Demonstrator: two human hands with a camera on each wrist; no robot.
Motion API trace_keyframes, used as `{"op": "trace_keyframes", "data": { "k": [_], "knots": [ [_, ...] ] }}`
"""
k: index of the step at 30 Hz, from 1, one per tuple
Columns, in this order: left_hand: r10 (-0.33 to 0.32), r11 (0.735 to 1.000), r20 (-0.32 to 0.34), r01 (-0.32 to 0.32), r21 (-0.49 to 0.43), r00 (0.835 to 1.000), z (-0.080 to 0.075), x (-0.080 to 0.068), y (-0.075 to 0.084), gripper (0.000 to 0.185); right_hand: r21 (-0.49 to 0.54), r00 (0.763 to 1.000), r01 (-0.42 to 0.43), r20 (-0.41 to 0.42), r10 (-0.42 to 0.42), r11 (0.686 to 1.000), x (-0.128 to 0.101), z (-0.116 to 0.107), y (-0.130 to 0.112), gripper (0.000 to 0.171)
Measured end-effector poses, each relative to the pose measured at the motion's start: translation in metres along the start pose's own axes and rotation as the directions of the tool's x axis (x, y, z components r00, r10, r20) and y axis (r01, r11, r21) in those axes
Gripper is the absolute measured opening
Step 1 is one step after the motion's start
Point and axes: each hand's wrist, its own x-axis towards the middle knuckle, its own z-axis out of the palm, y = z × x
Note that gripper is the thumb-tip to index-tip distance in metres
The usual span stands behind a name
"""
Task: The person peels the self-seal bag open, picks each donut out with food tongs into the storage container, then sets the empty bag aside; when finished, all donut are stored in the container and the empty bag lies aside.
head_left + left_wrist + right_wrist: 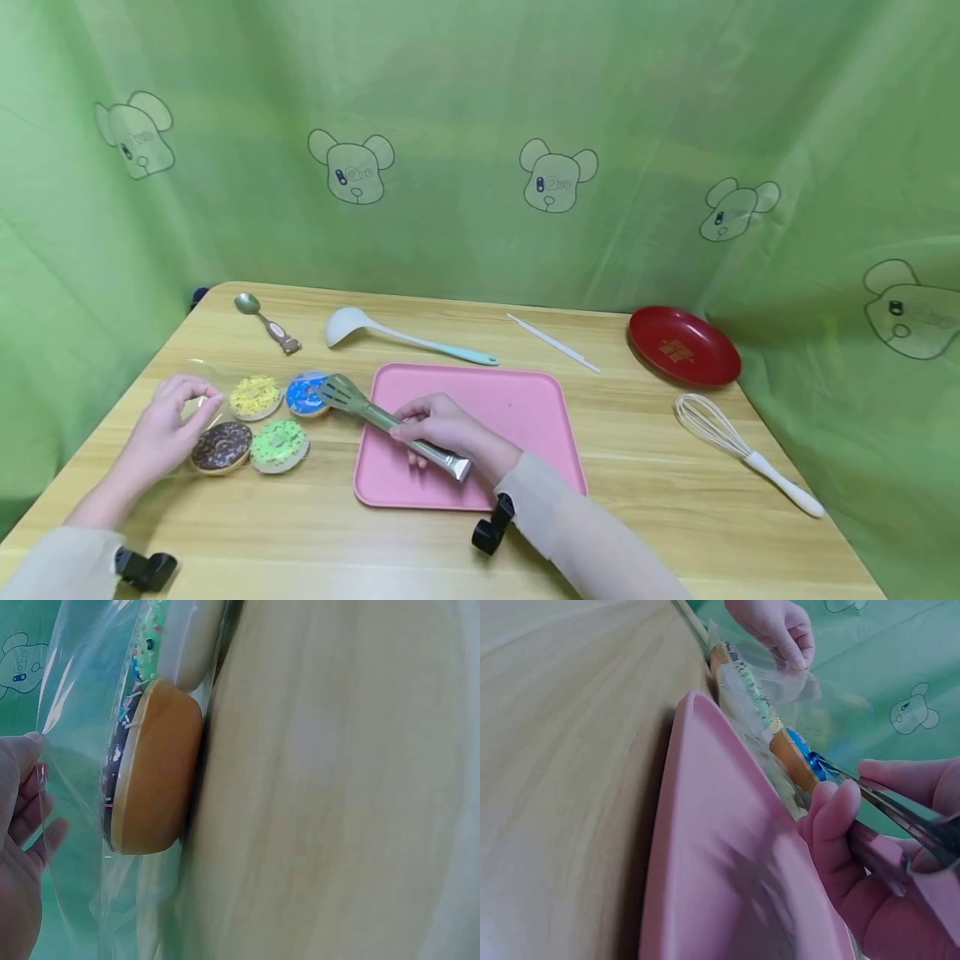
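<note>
The right hand (438, 421) grips metal tongs (390, 421) whose long axis points up-left at the blue donut (306, 394) on the worktop, while the left hand (168, 425) pinches the clear bag (82, 750) over the donuts.

Both arms wear long, pale beige sleeves of soft, plain fabric that end at the wrists, leaving the left hand (171, 421) and right hand (442, 425) bare. A small black clamp-like mount (491, 527) sits on the right sleeve below the wrist; a similar black mount (146, 570) sits on the left sleeve. No rings or watch show.
</note>
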Motion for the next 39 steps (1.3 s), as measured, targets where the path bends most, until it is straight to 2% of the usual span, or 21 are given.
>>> {"op": "trace_keyframes", "data": {
  "k": [8,16,23,30,39],
  "knots": [
    [-0.004,1.0,-0.005,0.004,0.001,1.0,0.0,-0.002,-0.002,0.005,0.029,0.999,0.021,0.038,-0.022,0.999,-0.014,-0.012,0.005,0.04],
    [0.012,1.0,-0.003,-0.012,0.004,1.0,0.003,0.001,0.001,0.004,0.022,0.997,0.036,0.066,-0.037,0.999,-0.028,-0.02,0.006,0.036],
    [-0.003,1.0,0.02,0.002,0.007,1.0,0.006,0.001,0.004,0.005,-0.022,0.997,-0.015,0.07,0.016,1.0,-0.026,-0.012,-0.001,0.034],
    [-0.023,1.0,0.029,0.023,-0.004,0.999,0.008,0.0,0.005,0.004,-0.027,0.992,-0.03,0.123,0.033,0.999,-0.022,-0.006,-0.016,0.03],
    [0.001,1.0,0.027,0.0,-0.013,1.0,0.008,0.0,0.006,0.005,-0.05,0.989,-0.052,0.138,0.058,0.997,-0.02,-0.005,-0.021,0.032]
  ]
}}
